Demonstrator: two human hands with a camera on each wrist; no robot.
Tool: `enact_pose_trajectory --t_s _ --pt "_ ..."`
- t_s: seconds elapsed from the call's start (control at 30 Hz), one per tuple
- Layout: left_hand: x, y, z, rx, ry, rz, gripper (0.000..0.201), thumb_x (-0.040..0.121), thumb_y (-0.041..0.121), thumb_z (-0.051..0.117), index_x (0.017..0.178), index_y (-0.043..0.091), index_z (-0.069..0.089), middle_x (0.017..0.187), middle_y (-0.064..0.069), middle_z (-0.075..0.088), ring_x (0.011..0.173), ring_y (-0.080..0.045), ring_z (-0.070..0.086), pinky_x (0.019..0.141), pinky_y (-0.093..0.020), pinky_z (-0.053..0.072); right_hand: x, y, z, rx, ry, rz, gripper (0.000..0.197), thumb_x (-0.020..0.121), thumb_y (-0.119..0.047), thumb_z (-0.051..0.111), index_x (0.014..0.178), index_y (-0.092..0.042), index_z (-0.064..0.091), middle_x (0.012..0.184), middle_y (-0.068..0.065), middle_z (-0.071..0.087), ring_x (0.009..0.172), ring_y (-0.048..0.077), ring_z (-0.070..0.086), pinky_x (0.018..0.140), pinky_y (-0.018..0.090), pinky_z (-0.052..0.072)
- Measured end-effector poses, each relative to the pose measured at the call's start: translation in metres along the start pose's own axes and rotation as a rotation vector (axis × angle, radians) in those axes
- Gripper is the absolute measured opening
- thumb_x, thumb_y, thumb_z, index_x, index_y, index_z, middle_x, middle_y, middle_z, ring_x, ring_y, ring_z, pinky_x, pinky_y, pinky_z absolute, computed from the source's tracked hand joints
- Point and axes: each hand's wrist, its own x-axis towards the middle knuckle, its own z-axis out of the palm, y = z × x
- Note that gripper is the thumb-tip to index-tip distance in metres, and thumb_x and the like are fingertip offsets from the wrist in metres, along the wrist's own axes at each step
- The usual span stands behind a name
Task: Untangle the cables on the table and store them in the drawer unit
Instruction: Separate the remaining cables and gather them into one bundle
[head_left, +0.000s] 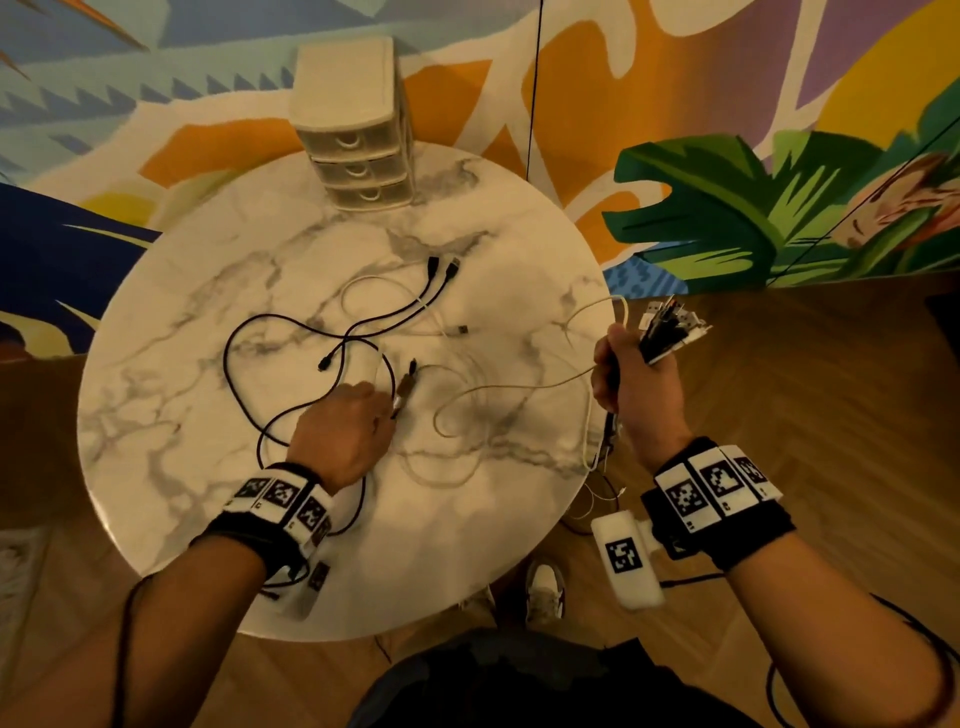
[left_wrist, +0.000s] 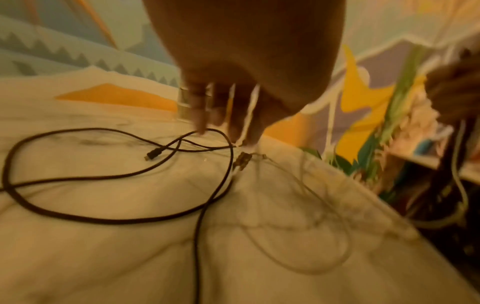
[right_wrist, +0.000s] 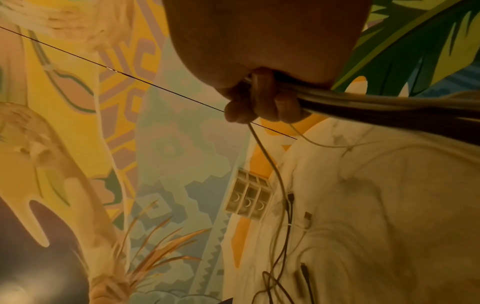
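Note:
Several black and white cables lie tangled on the round marble table (head_left: 208, 467). A long black cable (head_left: 228, 353) (left_wrist: 78, 216) loops across its left half. My left hand (head_left: 389, 410) (left_wrist: 228, 133) reaches down with straight fingers, its tips touching the black cable next to a small connector (head_left: 405, 387) (left_wrist: 242, 161). My right hand (head_left: 615, 364) (right_wrist: 259, 111) hovers just off the table's right edge and grips a bundle of cables (head_left: 670, 327) (right_wrist: 389, 102). A thin white cable (head_left: 519, 389) runs from that fist onto the table. The cream drawer unit (head_left: 358, 150) (right_wrist: 248, 202) stands at the far edge, all three drawers closed.
Two black plugs (head_left: 441, 267) lie side by side in the middle of the table toward the drawer unit. A thin dark line (head_left: 532, 88) hangs in front of the painted wall. Below the table's near edge are a shoe (head_left: 543, 592) and wooden floor.

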Motion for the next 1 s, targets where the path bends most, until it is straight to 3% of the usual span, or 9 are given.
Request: enact_pose_trajectory --t_s 0.07,0.2,0.3,0.37,0.5,0.6,0.8,0.9,1.0 --pt "-0.005 -0.004 0.003 0.209 -0.225 -0.149 0.047 0.084 0.047 0.032 0.097 0.016 0.065 0.101 -0.007 0.052 0.098 -0.029 0.050 0.077 -0.040 0.046 -0.002 -0.002 0.004 0.001 -0.007 0.017 0.035 0.099 -0.023 0.042 0.067 -0.012 0.050 0.045 -0.003 0.045 0.038 0.007 0.039 0.038 0.017 0.028" --pt "0.007 0.046 -0.004 -0.076 0.081 -0.094 0.055 0.083 0.047 0.049 0.130 0.019 0.049 0.115 -0.010 0.055 0.106 -0.031 0.053 0.080 -0.037 0.046 -0.005 -0.006 0.014 0.003 -0.034 0.029 0.036 0.099 -0.023 0.043 0.065 -0.013 0.049 0.042 -0.006 0.043 0.037 0.008 0.038 0.038 0.019 0.026" --pt "0.037 0.085 -0.003 -0.333 0.088 -0.168 0.077 0.085 0.049 0.057 0.147 0.026 0.018 0.119 -0.009 0.060 0.106 -0.026 0.057 0.083 -0.037 0.048 -0.009 -0.008 0.019 -0.015 -0.065 0.032 0.036 0.099 -0.023 0.043 0.065 -0.012 0.049 0.042 -0.005 0.043 0.037 0.007 0.037 0.038 0.018 0.026" --pt "0.060 0.088 -0.005 -0.457 0.119 -0.314 0.079 0.085 0.049 0.058 0.147 0.024 0.015 0.115 -0.013 0.063 0.105 -0.030 0.059 0.082 -0.037 0.047 -0.011 -0.010 0.017 -0.020 -0.071 0.040 0.035 0.099 -0.023 0.044 0.066 -0.011 0.049 0.043 -0.004 0.042 0.036 0.007 0.037 0.037 0.017 0.028" --pt "0.076 0.067 0.006 -0.247 -0.157 -0.411 0.042 0.091 0.034 0.052 0.126 0.009 0.050 0.123 -0.016 0.057 0.109 -0.033 0.056 0.078 -0.032 0.042 -0.015 -0.013 0.008 -0.036 -0.055 0.017 0.035 0.099 -0.022 0.043 0.067 -0.010 0.049 0.042 -0.002 0.041 0.035 0.008 0.036 0.036 0.017 0.027" --pt "0.062 0.041 0.031 -0.128 -0.270 -0.439 0.028 0.092 0.023 0.049 0.111 0.004 0.059 0.117 -0.017 0.060 0.103 -0.033 0.058 0.076 -0.031 0.044 -0.015 -0.019 -0.006 -0.037 0.016 -0.007 0.035 0.099 -0.022 0.042 0.067 -0.011 0.050 0.045 -0.001 0.043 0.036 0.007 0.038 0.037 0.017 0.027" --pt "0.063 0.003 -0.010 -0.375 0.139 -0.600 0.025 0.091 0.026 0.053 0.098 0.006 0.067 0.103 -0.021 0.066 0.098 -0.040 0.059 0.080 -0.040 0.047 -0.005 -0.021 -0.037 -0.002 0.216 -0.090 0.037 0.099 -0.028 0.042 0.065 -0.016 0.052 0.045 -0.004 0.046 0.038 0.007 0.041 0.040 0.018 0.031" --pt "0.059 0.031 -0.049 -0.666 0.342 -0.376 0.025 0.091 0.024 0.054 0.080 0.007 0.069 0.071 -0.012 0.066 0.069 -0.030 0.063 0.062 -0.032 0.046 0.000 -0.022 -0.052 0.056 0.349 -0.107 0.039 0.098 -0.032 0.043 0.062 -0.022 0.052 0.040 -0.007 0.046 0.039 0.008 0.040 0.044 0.023 0.030" --pt "0.050 0.102 -0.079 -0.840 0.223 -0.132 0.041 0.096 0.031 0.050 0.069 0.005 0.067 0.048 0.004 0.056 0.045 -0.007 0.048 0.048 -0.019 0.039 -0.001 -0.024 -0.067 0.093 0.416 -0.121 0.039 0.099 -0.032 0.043 0.062 -0.022 0.052 0.039 -0.007 0.045 0.038 0.007 0.039 0.043 0.024 0.030"
